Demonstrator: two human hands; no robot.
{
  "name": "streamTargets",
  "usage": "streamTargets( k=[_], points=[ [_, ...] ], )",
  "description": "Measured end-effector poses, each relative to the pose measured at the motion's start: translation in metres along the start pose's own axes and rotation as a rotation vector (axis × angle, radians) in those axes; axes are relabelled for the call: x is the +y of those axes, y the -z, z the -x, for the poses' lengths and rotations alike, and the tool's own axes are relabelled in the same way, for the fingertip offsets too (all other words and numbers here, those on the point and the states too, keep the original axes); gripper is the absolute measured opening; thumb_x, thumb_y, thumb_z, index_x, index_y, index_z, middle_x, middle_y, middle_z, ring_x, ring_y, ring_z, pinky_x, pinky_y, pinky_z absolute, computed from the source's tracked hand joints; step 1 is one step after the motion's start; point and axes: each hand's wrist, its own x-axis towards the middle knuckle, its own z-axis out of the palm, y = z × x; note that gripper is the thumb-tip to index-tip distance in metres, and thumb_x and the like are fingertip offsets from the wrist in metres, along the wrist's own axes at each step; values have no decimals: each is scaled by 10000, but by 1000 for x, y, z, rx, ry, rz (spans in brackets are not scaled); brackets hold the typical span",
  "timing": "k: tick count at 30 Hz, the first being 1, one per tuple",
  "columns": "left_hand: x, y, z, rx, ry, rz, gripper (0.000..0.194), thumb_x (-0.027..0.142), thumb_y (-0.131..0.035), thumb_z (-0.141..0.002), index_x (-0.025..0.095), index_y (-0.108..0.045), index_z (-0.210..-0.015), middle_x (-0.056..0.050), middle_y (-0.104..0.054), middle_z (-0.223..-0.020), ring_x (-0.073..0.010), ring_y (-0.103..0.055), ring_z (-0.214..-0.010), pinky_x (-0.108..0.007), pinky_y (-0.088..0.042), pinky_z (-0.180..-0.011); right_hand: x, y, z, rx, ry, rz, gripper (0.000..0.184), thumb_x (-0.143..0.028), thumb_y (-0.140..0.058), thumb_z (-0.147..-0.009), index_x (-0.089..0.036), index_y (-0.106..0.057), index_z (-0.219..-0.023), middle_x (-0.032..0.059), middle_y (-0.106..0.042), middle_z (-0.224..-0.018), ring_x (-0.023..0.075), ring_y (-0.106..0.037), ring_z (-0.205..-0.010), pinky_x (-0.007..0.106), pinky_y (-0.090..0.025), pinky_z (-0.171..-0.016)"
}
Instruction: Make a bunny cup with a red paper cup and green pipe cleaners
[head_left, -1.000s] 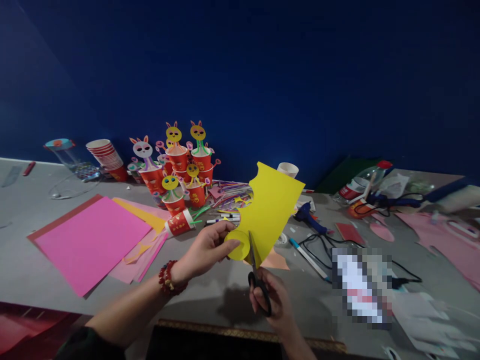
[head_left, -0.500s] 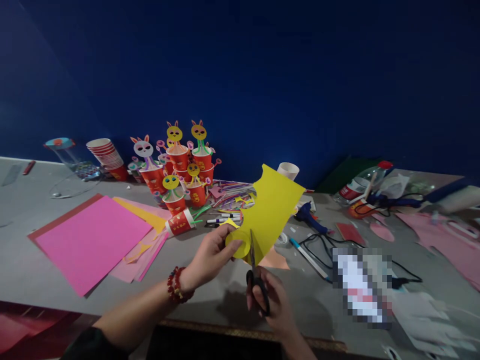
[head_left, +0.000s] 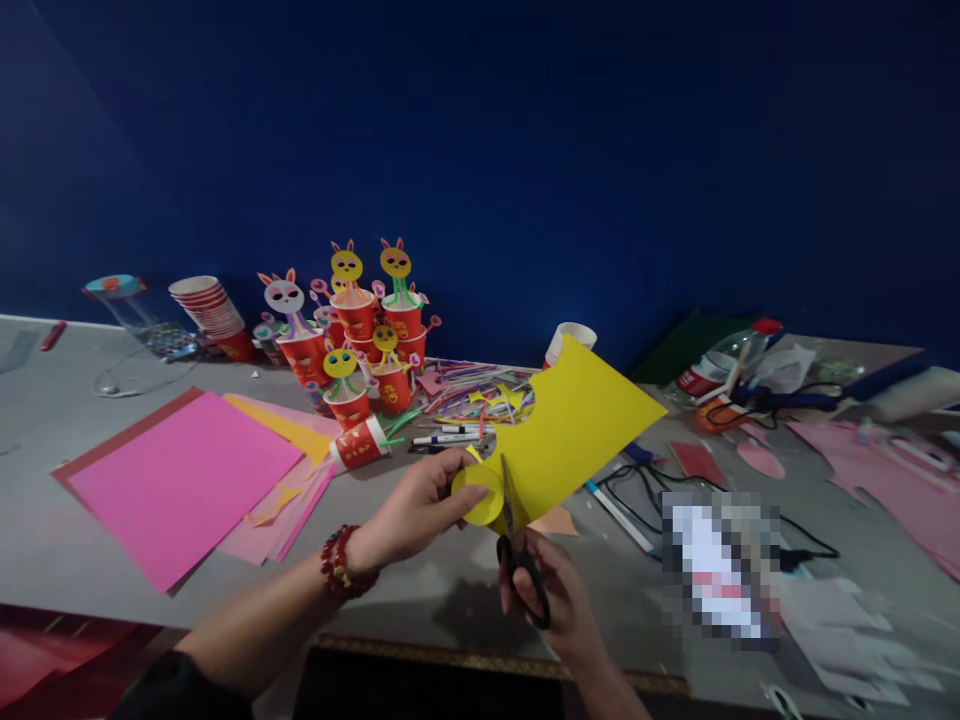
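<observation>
My left hand [head_left: 411,508] pinches a round yellow piece [head_left: 480,494] that is still joined to a larger yellow paper sheet [head_left: 576,428] held above the table. My right hand [head_left: 559,603] grips black-handled scissors [head_left: 517,545], fingers through the loops, with the blades pointing up into the sheet just right of the round piece. A red bead bracelet [head_left: 339,565] sits on my left wrist. The sheet has curved cut-outs along its left edge.
On the grey table [head_left: 60,530] lie pink paper sheets [head_left: 176,480], red cups with bunny figures [head_left: 352,340], a stack of red cups [head_left: 214,315], pens [head_left: 450,437], a blue glue gun [head_left: 637,452] with black cables, a plastic bottle [head_left: 724,362] and pink scraps [head_left: 877,465].
The yellow sheet has swung clockwise, so its far corner now points right and lies flatter. The scissors stay in the cut beside the round piece. Both hands stay almost in place.
</observation>
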Motion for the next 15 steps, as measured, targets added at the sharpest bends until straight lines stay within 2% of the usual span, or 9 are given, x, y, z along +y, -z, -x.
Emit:
streamTargets(
  k=[15],
  points=[
    [0, 5, -3, -30, 28, 2, 275, 423, -641, -875, 161, -568, -913, 55, -534, -654, -43, -439, -482, -153, -326, -440, 10, 0, -1, 34, -4, -60, 571, -743, -677, -706, -194, -524, -693, -46, -476, -513, 72, -406, -373, 194, -318, -367]
  ],
)
